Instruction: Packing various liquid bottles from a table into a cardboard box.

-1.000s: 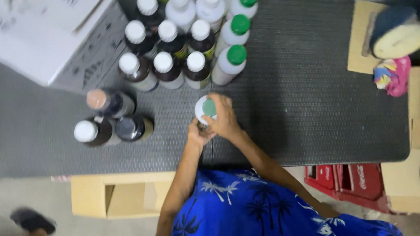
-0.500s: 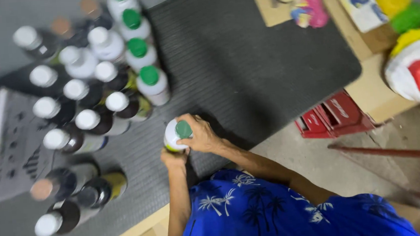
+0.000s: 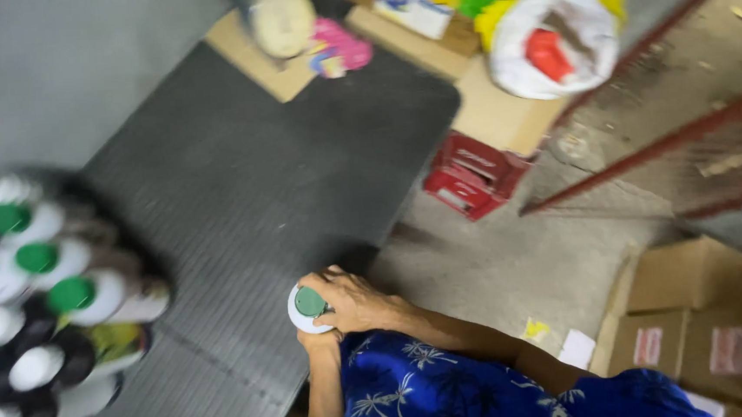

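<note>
We seem to be in a storeroom or packing area: rows of capped bottles (image 3: 38,301) on a dark mat (image 3: 239,183), cardboard boxes (image 3: 701,316), a red crate (image 3: 473,175), bare concrete floor (image 3: 514,268).

Dark ribbed table (image 3: 239,183) over dusty concrete floor (image 3: 514,259)

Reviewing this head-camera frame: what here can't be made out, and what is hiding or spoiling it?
- White bottle with green cap: its body is hidden under the right hand and left hand.
- Left hand: mostly tucked beneath the bottle and the other hand; its grip is unclear.
- Cluster of bottles: smeared by motion blur and cut off by the left edge.
- Cardboard boxes: label patches too blurred to tell.
</note>
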